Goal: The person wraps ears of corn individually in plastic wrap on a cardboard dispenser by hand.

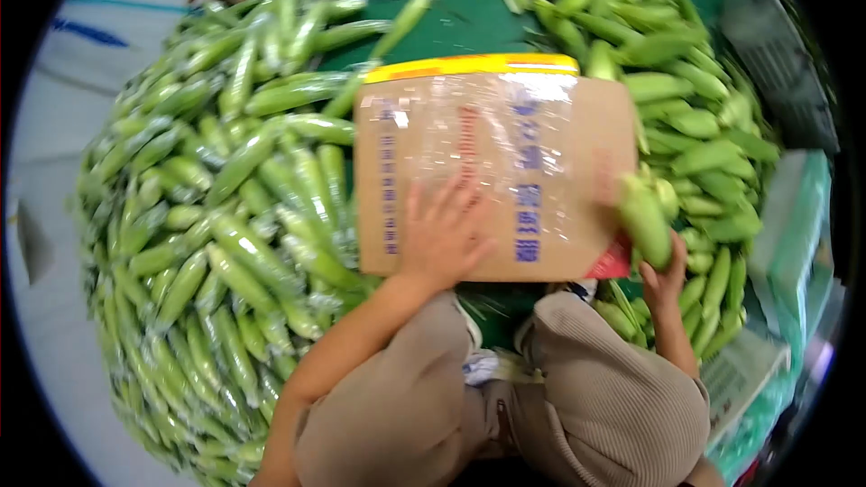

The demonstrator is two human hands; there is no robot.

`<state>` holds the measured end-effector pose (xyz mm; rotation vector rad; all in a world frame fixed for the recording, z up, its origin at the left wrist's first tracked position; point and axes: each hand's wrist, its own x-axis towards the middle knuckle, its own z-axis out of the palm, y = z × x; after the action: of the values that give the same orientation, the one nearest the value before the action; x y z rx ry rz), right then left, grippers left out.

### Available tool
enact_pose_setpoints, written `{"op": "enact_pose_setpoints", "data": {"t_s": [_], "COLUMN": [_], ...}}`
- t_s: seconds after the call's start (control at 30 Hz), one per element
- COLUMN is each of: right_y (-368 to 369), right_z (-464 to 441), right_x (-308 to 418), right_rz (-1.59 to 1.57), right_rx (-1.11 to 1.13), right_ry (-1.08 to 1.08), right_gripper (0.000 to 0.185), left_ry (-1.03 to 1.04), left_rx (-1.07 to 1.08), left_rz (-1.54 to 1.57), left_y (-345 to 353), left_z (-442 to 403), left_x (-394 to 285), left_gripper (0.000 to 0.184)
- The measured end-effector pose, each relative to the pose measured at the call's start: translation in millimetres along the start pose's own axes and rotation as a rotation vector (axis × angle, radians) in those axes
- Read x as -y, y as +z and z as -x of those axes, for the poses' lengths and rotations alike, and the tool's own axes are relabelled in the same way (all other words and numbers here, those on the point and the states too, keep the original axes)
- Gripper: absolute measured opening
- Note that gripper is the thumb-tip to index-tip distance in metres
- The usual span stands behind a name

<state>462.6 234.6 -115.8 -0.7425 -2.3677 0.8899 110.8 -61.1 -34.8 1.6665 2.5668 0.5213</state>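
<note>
A cardboard box (pixel 600 140) with blue and red print lies across the front of my knees. Clear shiny film covers much of its top, and a yellow strip (pixel 469 66) runs along its far edge. My left hand (pixel 444 234) rests flat on the box with its fingers spread, slightly blurred. At the box's right edge, my right hand (pixel 666 278) grips an ear of corn (pixel 644 221) in its green husk, tilted upright. Part of the right hand's fingers is hidden behind the ear.
Film-wrapped corn ears (pixel 230 261) form a large heap on the left. Unwrapped corn ears (pixel 699 117) are piled on the right, over a green floor (pixel 442 32). Beyond them stand a grey crate (pixel 780 54) and green plastic sheeting (pixel 803 243). A blue object (pixel 90 32) lies far left.
</note>
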Motion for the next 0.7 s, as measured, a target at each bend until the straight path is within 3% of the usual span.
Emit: {"op": "enact_pose_setpoints", "data": {"t_s": [0.07, 0.13, 0.23, 0.3, 0.4, 0.47, 0.53, 0.57, 0.7], "right_y": [12.6, 45.4, 104.7, 136.0, 118.8, 71.7, 48.0, 46.6, 75.7], "right_z": [-91.1, -161.2, -218.4, -226.5, -225.5, -208.2, -197.4, -182.3, -173.1], "right_x": [99.7, 178.2, 191.6, 177.5, 160.5, 142.8, 127.6, 135.8, 139.3], "right_rz": [-0.017, -0.164, 0.013, 0.016, -0.129, -0.089, 0.145, 0.238, 0.099], "right_rx": [0.168, 0.302, 0.478, 0.487, 0.421, 0.356, 0.852, 0.714, 0.681], "right_ry": [-0.267, -0.259, -0.552, -0.534, -0.536, -0.399, -0.476, -0.597, -0.623], "right_gripper": [0.078, 0.068, 0.069, 0.073, 0.085, 0.079, 0.071, 0.056, 0.032], "left_ry": [0.011, 0.011, 0.151, 0.053, -0.056, -0.093, -0.109, -0.103, -0.117], "left_rx": [-0.023, -0.033, -0.477, -0.507, -0.083, -0.053, -0.08, -0.094, -0.082], "left_rz": [-0.002, 0.015, 0.078, -0.111, 0.03, 0.086, 0.144, 0.183, 0.38], "left_y": [0.5, 2.6, 6.3, -26.3, -32.8, -30.4, -24.6, -19.7, -15.0], "left_z": [2.1, 3.5, 0.3, -38.1, -71.5, -67.3, -70.2, -68.1, -76.6], "left_x": [-0.9, -0.5, 22.3, 28.7, 55.2, 61.3, 66.4, 66.3, 73.9], "left_gripper": [0.059, 0.059, 0.065, 0.07, 0.067, 0.066, 0.066, 0.066, 0.059]}}
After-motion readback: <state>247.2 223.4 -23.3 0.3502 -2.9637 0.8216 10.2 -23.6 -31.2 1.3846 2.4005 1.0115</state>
